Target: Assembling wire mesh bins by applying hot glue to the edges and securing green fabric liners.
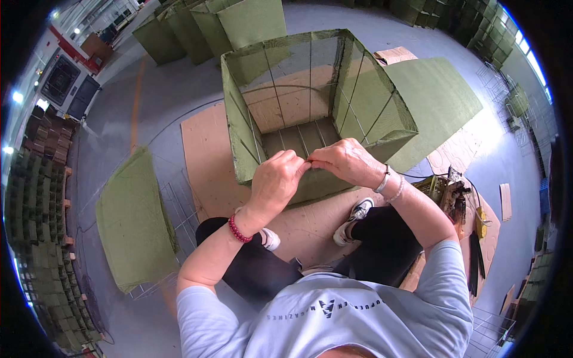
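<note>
An open-topped box (376, 104) of green fabric over a thin wire frame stands before my knees, its near side closest to me. Over the middle of its near top rim, my left hand (276, 184) and my right hand (349, 162) meet with thumbs and fingertips pinched together. Both hands grip the rim's edge there, though my fingers cover the exact spot. Wires run down the box's far and side walls and across its floor.
Flattened cardboard (200, 140) lies under the box and my feet. A green fabric panel (134, 221) leans on wire grids at left; another green panel (433, 107) lies at right. Tools (456, 197) with a cable lie by my right knee. More green boxes (250, 27) stand behind.
</note>
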The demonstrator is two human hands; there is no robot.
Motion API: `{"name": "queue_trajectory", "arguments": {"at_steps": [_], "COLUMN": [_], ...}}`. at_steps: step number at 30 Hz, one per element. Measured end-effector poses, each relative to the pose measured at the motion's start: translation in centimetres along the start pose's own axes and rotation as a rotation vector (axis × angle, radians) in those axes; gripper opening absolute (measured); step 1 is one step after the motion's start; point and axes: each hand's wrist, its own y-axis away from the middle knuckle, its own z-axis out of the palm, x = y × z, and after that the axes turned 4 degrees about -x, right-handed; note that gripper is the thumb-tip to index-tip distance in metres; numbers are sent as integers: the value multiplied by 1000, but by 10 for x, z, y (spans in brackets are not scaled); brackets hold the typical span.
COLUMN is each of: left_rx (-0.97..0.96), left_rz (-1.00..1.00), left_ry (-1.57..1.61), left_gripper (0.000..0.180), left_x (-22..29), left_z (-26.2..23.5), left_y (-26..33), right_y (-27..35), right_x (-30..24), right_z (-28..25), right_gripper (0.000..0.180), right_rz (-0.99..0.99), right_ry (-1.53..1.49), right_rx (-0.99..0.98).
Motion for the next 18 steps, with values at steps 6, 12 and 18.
{"name": "queue_trajectory", "arguments": {"at_steps": [6,12,18], "left_rx": [-210,111,-178], "left_rz": [-183,33,377], "left_ry": [-44,-114,-187], "left_gripper": [25,34,44], "left_x": [-4,-29,-88], "left_z": [-7,-64,-71], "left_y": [-7,-2,25], "right_y": [-11,-5,-8], "right_x": [0,1,-3], "right_z": [-11,-11,-10], "right_gripper": [21,34,41], "right_rz": [32,156,111], "right_ry": [38,-12,12], "right_rx": [-192,-170,-203]}}
